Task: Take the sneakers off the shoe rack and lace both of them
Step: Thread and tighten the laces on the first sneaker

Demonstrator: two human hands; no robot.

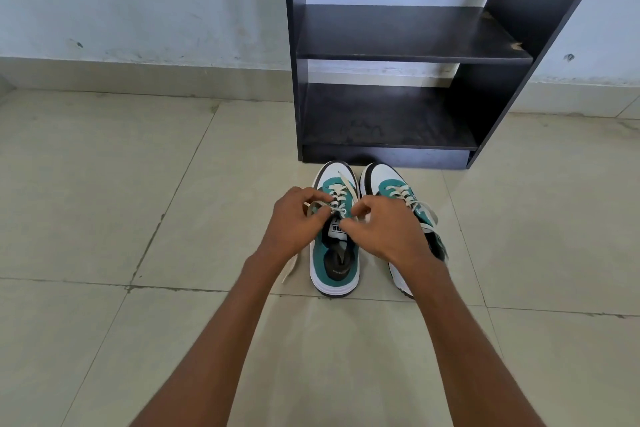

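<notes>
Two teal-and-white sneakers stand side by side on the floor, toes toward the rack. The left sneaker has cream laces crossed over its upper eyelets. My left hand pinches one lace end at the shoe's left side; a loose lace tail trails below my wrist. My right hand pinches the other lace end over the tongue. The right sneaker is laced along its front and is partly hidden by my right hand.
A dark shoe rack with bare shelves stands against the pale wall just beyond the sneakers. Beige floor tiles stretch out to the left, right and toward me.
</notes>
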